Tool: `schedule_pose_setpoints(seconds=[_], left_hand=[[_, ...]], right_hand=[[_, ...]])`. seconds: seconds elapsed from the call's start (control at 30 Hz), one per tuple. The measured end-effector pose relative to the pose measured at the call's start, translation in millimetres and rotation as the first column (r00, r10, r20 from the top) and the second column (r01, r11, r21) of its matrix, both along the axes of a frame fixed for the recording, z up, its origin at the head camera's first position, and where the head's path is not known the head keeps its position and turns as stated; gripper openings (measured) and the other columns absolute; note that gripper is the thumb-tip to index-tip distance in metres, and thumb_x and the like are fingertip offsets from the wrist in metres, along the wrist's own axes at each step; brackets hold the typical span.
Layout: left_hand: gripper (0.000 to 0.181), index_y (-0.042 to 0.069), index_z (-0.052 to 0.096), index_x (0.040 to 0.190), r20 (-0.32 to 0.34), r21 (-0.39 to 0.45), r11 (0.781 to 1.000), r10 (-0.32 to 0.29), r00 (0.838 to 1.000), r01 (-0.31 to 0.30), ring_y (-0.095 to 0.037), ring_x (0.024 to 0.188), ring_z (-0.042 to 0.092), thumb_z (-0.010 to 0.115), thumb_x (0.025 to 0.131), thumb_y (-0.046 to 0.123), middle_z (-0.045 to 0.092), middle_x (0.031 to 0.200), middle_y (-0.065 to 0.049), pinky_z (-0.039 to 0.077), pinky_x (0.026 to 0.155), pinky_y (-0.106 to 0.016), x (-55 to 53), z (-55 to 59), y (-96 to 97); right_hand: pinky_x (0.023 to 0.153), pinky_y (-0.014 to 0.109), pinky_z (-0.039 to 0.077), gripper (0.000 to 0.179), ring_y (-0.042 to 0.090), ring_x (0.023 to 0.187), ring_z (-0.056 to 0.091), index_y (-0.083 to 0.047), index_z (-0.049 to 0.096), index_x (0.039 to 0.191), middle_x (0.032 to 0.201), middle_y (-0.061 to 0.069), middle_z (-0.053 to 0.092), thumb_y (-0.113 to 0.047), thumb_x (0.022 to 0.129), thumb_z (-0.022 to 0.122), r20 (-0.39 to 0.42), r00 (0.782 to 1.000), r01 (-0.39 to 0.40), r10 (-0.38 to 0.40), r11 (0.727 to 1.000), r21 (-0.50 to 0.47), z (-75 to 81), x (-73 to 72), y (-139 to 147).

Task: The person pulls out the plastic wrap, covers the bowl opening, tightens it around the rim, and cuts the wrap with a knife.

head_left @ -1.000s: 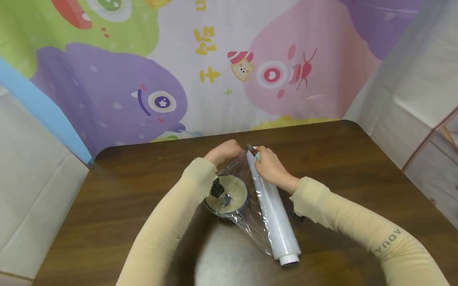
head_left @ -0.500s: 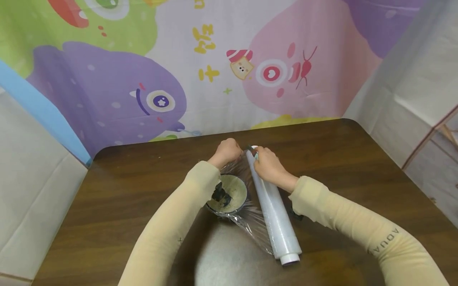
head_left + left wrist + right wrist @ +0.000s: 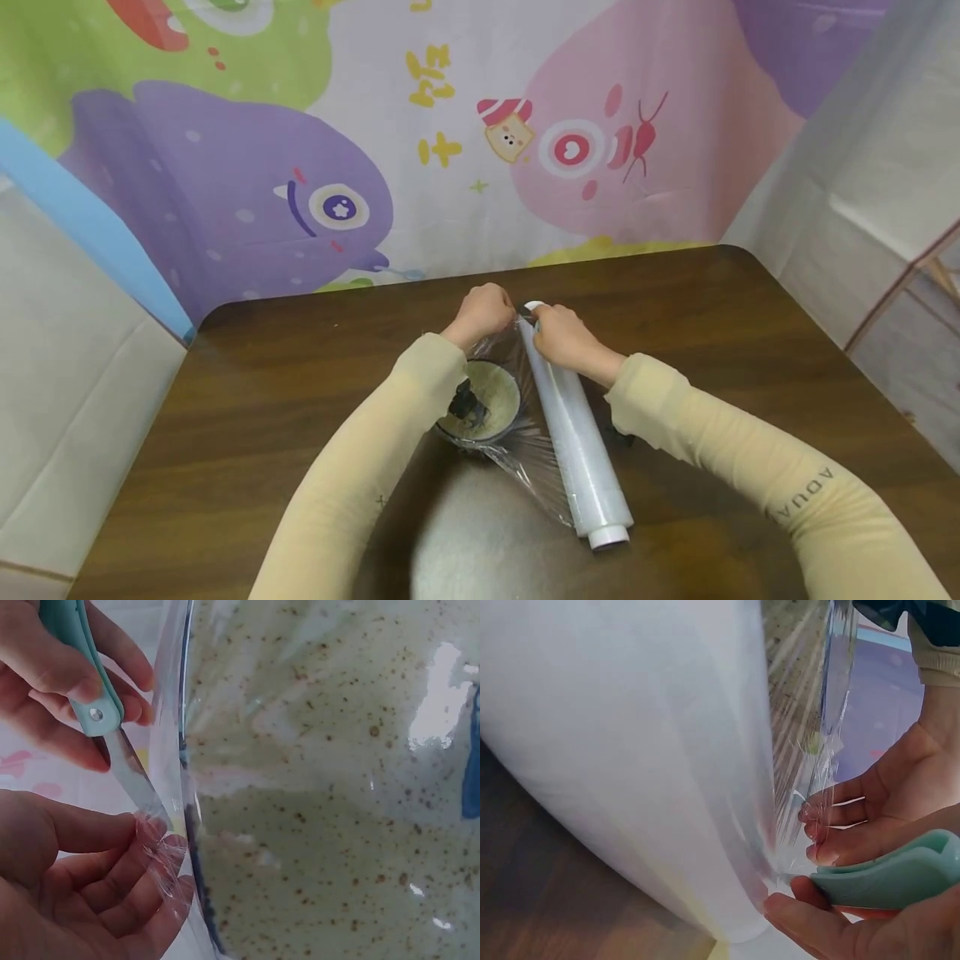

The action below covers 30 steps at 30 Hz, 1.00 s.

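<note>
My left hand (image 3: 486,312) pinches a bunched edge of clear cling film (image 3: 166,859) between thumb and fingers. Just to its right, my right hand (image 3: 567,339) grips a folding knife (image 3: 896,874) by its mint-green handle. In the left wrist view the knife blade (image 3: 137,780) is out and reaches down to the gathered film beside my left fingertips. From the white cling film roll (image 3: 583,454), the film stretches in pleats over a speckled ceramic bowl (image 3: 501,398) with a blue rim. My left sleeve hides part of the bowl's left side.
The roll lies slanted on the dark wood table (image 3: 270,400), its white core end (image 3: 609,536) toward me. A cartoon-print curtain (image 3: 450,192) hangs behind the far table edge. Pale sheets (image 3: 862,192) hang at both sides.
My left hand has shifted slightly toward the roll, and the film beside it is drawn into tighter pleats. The knife blade has dropped lower between the hands. The roll and bowl stay put.
</note>
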<state>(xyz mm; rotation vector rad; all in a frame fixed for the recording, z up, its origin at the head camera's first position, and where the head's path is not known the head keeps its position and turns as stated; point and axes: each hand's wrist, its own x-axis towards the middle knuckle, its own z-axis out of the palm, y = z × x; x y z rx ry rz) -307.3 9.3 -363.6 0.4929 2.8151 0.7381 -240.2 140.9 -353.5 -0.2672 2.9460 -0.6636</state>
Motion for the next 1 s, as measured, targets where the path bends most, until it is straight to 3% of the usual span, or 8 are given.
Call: schedule_pose_setpoints(seconds=[0.13, 0.27, 0.4, 0.47, 0.53, 0.63, 0.8, 1.0], left_hand=[[0.036, 0.014, 0.039, 0.049, 0.033, -0.002, 1.000, -0.014, 0.999, 0.014, -0.008, 0.040, 0.017, 0.048, 0.083, 0.004, 0.029, 0.043, 0.004, 0.020, 0.040, -0.021, 2.4, 1.8, 1.6], [0.036, 0.014, 0.039, 0.051, -0.011, -0.027, 0.998, -0.061, 0.998, 0.061, -0.008, 0.039, 0.016, 0.047, 0.085, 0.005, 0.027, 0.043, 0.004, 0.019, 0.040, -0.021, 5.3, 6.9, 3.3], [0.032, 0.012, 0.043, 0.056, -0.024, -0.022, 0.995, -0.098, 0.995, 0.097, -0.008, 0.041, 0.019, 0.045, 0.087, 0.006, 0.032, 0.046, 0.002, 0.020, 0.042, -0.021, 6.5, 9.8, 3.2], [0.025, 0.010, 0.051, 0.065, -0.002, -0.006, 0.992, -0.128, 0.992, 0.128, -0.009, 0.044, 0.026, 0.045, 0.089, 0.006, 0.045, 0.055, -0.001, 0.025, 0.044, -0.022, 6.8, 10.0, 1.4], [0.017, 0.007, 0.058, 0.080, 0.018, 0.006, 0.983, -0.183, 0.983, 0.183, -0.010, 0.050, 0.034, 0.045, 0.091, 0.007, 0.061, 0.082, -0.005, 0.030, 0.048, -0.022, 5.3, 8.9, -0.7], [0.017, 0.002, 0.056, 0.098, 0.057, 0.029, 0.956, -0.293, 0.954, 0.292, -0.013, 0.057, 0.039, 0.040, 0.094, 0.008, 0.054, 0.123, -0.010, 0.034, 0.053, -0.023, 2.1, 6.4, -3.6], [0.021, 0.000, 0.050, 0.099, 0.090, 0.059, 0.918, -0.397, 0.913, 0.393, -0.013, 0.059, 0.036, 0.031, 0.097, 0.008, 0.053, 0.122, -0.011, 0.034, 0.057, -0.024, -3.5, 1.3, -4.5], [0.021, 0.001, 0.049, 0.098, 0.117, 0.057, 0.922, -0.388, 0.914, 0.384, -0.013, 0.056, 0.032, 0.030, 0.097, 0.009, 0.050, 0.129, -0.010, 0.032, 0.055, -0.024, -3.7, 2.3, -5.1]], right_hand=[[0.078, 0.039, 0.043, 0.041, 0.036, 0.108, 0.049, 0.006, 0.046, 0.128, 0.122, 0.024, 0.053, -0.001, 0.088, 0.039, 0.070, 0.997, -0.020, 0.020, 1.000, -0.003, 2.4, -1.8, 2], [0.077, 0.038, 0.043, 0.042, 0.036, 0.110, 0.049, 0.007, 0.047, 0.127, 0.125, 0.023, 0.051, 0.001, 0.086, 0.039, 0.067, 0.997, -0.050, 0.049, 0.999, 0.016, 2.7, -4.2, 3], [0.064, 0.031, 0.042, 0.042, 0.027, 0.080, 0.055, 0.006, 0.049, 0.126, 0.118, 0.022, 0.057, 0.001, 0.085, 0.040, 0.055, 0.997, -0.056, 0.054, 0.998, 0.024, 2.3, -5.8, 3], [0.053, 0.027, 0.039, 0.041, 0.019, 0.059, 0.047, 0.005, 0.048, 0.127, 0.096, 0.019, 0.063, 0.000, 0.086, 0.040, 0.073, 0.996, -0.043, 0.042, 0.999, 0.008, 1.9, -5.3, 4], [0.045, 0.023, 0.033, 0.041, 0.013, 0.046, 0.037, 0.005, 0.047, 0.128, 0.070, 0.011, 0.059, -0.001, 0.088, 0.040, 0.092, 0.995, -0.028, 0.030, 0.999, -0.016, 1.9, -4.6, 5], [0.039, 0.020, 0.027, 0.043, 0.007, 0.037, 0.026, 0.005, 0.042, 0.131, 0.047, 0.000, 0.037, -0.002, 0.089, 0.040, 0.123, 0.992, -0.025, 0.032, 0.998, -0.052, 2.1, -3.8, 8], [0.039, 0.019, 0.024, 0.045, 0.007, 0.038, 0.023, 0.006, 0.041, 0.132, 0.047, -0.002, 0.033, 0.000, 0.087, 0.040, 0.107, 0.993, -0.047, 0.054, 0.997, -0.069, 2.5, -3.8, 11], [0.040, 0.019, 0.025, 0.045, 0.007, 0.038, 0.024, 0.006, 0.043, 0.131, 0.059, 0.006, 0.052, -0.001, 0.086, 0.042, 0.089, 0.994, -0.057, 0.063, 0.996, -0.069, 0.8, -2.6, 11]])
